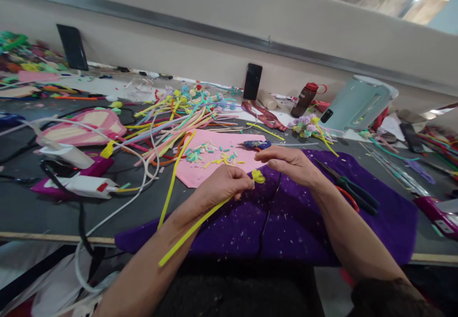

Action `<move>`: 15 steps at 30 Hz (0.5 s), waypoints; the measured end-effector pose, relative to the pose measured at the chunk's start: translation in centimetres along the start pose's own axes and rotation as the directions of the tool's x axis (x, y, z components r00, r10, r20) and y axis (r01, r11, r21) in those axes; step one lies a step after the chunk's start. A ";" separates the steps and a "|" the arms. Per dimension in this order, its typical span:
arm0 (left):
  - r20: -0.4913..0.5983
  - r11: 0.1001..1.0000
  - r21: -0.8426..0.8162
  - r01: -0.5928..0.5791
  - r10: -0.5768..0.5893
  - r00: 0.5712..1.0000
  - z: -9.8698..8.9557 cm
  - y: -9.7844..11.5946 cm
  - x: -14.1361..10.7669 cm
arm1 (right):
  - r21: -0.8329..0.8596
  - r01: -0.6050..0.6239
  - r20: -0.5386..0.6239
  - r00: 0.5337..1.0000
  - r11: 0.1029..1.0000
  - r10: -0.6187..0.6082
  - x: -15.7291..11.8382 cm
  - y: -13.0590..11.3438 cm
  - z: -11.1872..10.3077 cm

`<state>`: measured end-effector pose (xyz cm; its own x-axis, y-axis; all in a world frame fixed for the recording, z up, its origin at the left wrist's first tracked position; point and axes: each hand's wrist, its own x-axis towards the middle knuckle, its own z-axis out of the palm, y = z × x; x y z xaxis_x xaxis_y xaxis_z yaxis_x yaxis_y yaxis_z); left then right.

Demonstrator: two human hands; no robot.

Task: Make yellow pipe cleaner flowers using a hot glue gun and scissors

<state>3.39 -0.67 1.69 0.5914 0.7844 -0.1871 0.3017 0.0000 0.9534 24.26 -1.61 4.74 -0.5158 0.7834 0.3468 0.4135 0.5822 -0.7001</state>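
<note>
While the left hand (232,183) pinches it, the yellow stem (195,227) straddles the grip (249,183)

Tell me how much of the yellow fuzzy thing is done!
The small looped tip looks shaped already. The left hand pinches just below it; the right hand is open beside it. Maybe left to do: the long yellow stem, which trails plain and unlooped.

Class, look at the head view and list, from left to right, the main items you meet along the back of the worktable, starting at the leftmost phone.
Left phone, middle phone, brown bottle with a red lid, pale blue-green jug.
</note>
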 end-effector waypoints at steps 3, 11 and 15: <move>0.015 1.000 -0.002 0.023 -0.023 1.000 0.1 0.1 -0.1 | 0.018 0.009 0.132 0.991 1.000 -0.011 0.1 0.1 0.2; 0.031 1.000 -0.019 0.009 -0.009 0.999 0.2 0.4 -0.1 | 0.006 0.104 0.195 0.975 0.995 -0.104 0.3 0.1 1.0; 0.019 1.000 -0.006 -0.006 0.006 1.000 0.2 0.5 -0.2 | -0.022 0.092 0.178 0.980 0.996 -0.087 0.3 0.2 0.9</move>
<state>3.57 -0.90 2.12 0.6070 0.7727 -0.1855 0.2938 -0.0013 0.9559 23.46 -1.48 4.14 -0.6753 0.6785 0.2892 0.3809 0.6566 -0.6510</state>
